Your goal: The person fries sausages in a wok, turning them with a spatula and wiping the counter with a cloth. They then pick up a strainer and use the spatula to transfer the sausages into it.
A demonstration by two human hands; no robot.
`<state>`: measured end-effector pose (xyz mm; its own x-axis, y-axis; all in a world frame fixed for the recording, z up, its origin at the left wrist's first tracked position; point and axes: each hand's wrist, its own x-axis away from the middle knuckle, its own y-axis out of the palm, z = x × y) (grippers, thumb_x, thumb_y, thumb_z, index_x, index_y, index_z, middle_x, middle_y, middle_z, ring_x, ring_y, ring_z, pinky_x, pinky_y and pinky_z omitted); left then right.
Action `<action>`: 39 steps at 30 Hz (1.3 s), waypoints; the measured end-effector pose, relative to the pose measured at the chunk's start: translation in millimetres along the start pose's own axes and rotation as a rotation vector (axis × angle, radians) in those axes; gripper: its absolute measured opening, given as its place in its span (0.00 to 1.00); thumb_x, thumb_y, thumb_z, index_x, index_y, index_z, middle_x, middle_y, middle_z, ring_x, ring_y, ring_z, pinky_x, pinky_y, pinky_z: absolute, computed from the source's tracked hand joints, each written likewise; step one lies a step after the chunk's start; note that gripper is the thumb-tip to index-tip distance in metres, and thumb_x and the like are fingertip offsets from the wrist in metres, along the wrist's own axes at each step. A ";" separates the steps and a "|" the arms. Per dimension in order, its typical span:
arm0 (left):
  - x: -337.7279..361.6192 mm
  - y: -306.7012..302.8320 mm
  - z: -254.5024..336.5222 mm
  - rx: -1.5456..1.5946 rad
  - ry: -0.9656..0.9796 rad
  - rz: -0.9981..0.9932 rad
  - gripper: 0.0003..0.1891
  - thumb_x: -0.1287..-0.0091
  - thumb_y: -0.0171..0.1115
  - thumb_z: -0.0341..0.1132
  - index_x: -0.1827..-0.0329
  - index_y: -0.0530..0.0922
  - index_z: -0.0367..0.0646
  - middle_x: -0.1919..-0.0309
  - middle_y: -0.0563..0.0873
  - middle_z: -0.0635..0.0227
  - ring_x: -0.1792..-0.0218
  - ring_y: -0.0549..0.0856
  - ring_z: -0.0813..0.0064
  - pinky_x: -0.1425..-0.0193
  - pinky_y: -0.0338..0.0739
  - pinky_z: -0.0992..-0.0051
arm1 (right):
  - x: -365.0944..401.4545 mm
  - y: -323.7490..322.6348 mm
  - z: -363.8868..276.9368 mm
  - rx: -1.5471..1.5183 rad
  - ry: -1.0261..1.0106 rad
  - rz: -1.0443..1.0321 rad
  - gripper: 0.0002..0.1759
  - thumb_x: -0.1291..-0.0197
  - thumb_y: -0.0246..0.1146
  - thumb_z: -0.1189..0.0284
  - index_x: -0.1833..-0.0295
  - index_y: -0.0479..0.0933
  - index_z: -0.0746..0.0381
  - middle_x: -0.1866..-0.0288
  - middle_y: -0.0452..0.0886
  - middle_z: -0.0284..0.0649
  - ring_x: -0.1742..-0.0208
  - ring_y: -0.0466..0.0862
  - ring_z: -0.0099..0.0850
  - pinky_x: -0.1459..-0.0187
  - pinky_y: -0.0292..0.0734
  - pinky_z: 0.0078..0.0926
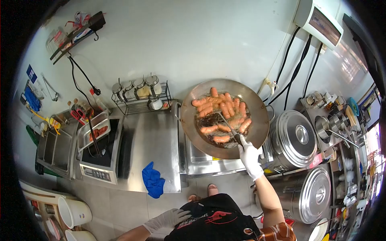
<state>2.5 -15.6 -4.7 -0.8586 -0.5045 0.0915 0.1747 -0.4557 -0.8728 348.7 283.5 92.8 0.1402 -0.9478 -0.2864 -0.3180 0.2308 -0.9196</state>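
Note:
My gloved right hand (250, 158) is wrapped round the dark handle of a metal utensil (227, 125). The utensil's far end reaches into a large round pan (262, 120), among many sausages (227, 107) lying in bubbling oil. Most sausages are in the pan's upper and right parts, with a few near its lower side. My left hand (171, 217), in a translucent glove, rests against the black apron (201, 215) at my waist, its fingers stretched out and holding nothing.
A blue cloth (152, 180) lies on the steel counter (155, 136) left of the pan. Behind it stands a rack of jars (141, 89). An induction cooker (97, 172) and a tray with sausages (85, 134) are further left. Lidded pots (296, 134) stand at right.

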 end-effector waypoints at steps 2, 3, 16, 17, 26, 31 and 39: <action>-2.7 -13.6 3.5 0.017 -0.004 -0.020 0.47 0.50 0.71 0.44 0.26 0.58 0.46 0.31 0.68 0.57 0.39 0.77 0.56 0.39 0.75 0.61 | -1.5 1.0 7.8 0.015 -0.036 0.029 0.28 0.41 0.63 0.69 0.33 0.73 0.56 0.71 0.77 0.49 0.74 0.81 0.46 0.69 0.77 0.43; -3.2 -14.7 3.4 0.016 -0.002 -0.022 0.47 0.50 0.71 0.44 0.26 0.58 0.46 0.31 0.68 0.57 0.39 0.77 0.56 0.39 0.75 0.61 | -1.5 -7.6 5.2 0.068 -0.021 0.008 0.27 0.42 0.64 0.69 0.35 0.75 0.56 0.71 0.78 0.47 0.73 0.81 0.44 0.68 0.76 0.42; -1.2 3.9 1.1 0.026 -0.009 -0.054 0.49 0.52 0.72 0.42 0.25 0.56 0.47 0.30 0.67 0.58 0.37 0.75 0.55 0.36 0.72 0.59 | 49.8 -51.0 16.5 0.106 0.030 -0.075 0.26 0.44 0.65 0.71 0.37 0.77 0.56 0.72 0.80 0.50 0.71 0.82 0.44 0.68 0.77 0.39; -0.9 5.1 0.0 0.021 -0.005 -0.050 0.50 0.53 0.73 0.42 0.25 0.56 0.48 0.30 0.67 0.58 0.37 0.75 0.55 0.36 0.72 0.59 | 55.1 -52.9 19.0 0.048 0.049 -0.060 0.25 0.43 0.65 0.69 0.37 0.77 0.57 0.70 0.81 0.50 0.70 0.83 0.45 0.66 0.78 0.39; -1.9 9.4 -5.7 0.046 -0.007 -0.075 0.56 0.58 0.77 0.44 0.24 0.54 0.49 0.30 0.66 0.58 0.36 0.74 0.54 0.35 0.72 0.58 | 77.9 -134.5 14.0 -0.210 0.267 -0.090 0.25 0.42 0.65 0.73 0.37 0.77 0.56 0.61 0.83 0.54 0.61 0.84 0.49 0.57 0.78 0.37; -7.2 -16.7 -4.3 -0.009 0.003 -0.095 0.40 0.45 0.66 0.42 0.28 0.60 0.48 0.30 0.67 0.61 0.37 0.76 0.59 0.36 0.73 0.62 | 98.1 -175.4 18.7 -0.109 0.236 -0.025 0.26 0.45 0.67 0.72 0.38 0.77 0.56 0.58 0.83 0.53 0.60 0.84 0.47 0.55 0.78 0.36; -10.2 -19.1 -11.4 0.020 0.038 -0.141 0.57 0.61 0.78 0.47 0.25 0.55 0.47 0.30 0.65 0.57 0.36 0.74 0.55 0.35 0.72 0.58 | 112.1 -178.3 15.5 -0.067 0.222 -0.090 0.26 0.46 0.68 0.70 0.39 0.78 0.55 0.62 0.83 0.50 0.62 0.84 0.47 0.58 0.78 0.37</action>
<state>2.5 6.6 5.6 -0.8928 -0.4066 0.1936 0.0606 -0.5346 -0.8430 435.6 139.5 220.5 -0.0364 -0.9907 -0.1313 -0.3764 0.1353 -0.9165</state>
